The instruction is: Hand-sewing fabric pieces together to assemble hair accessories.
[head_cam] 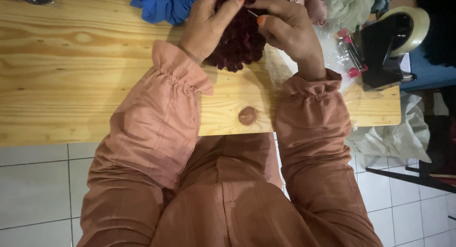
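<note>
Both hands close on a dark maroon bundle of ruffled fabric (240, 40) at the far edge of a wooden table (71, 76). The left hand (209, 24) cups the bundle's left side, thumb pressed across its top with an orange-painted nail showing. The right hand (289, 31) grips the right side, thumb and fingers pinched together on a thin pale pin or needle (252, 12) that sticks out between the two hands; too little of it shows to tell which.

The bundle looks thick and bumpy, with a curly, scalloped lower edge, deep wine red going nearly black in shadow. Its lower part rests on the table, and its top runs out of view.

Both wrists come out of loose, dusty-pink sleeves (156, 128) with gathered cuffs.

Behind the left hand lies bright blue cloth (164, 5). Behind the right hand are pink and pale green cloths (346, 5). To the right of the right hand lies crinkled clear plastic (332, 43) with small pink clips (349, 50), and beyond it a black tape dispenser (387, 47) holding a roll of clear tape. The table is light pine with a dark knot near its front edge. Below it are white floor tiles (33, 195).
</note>
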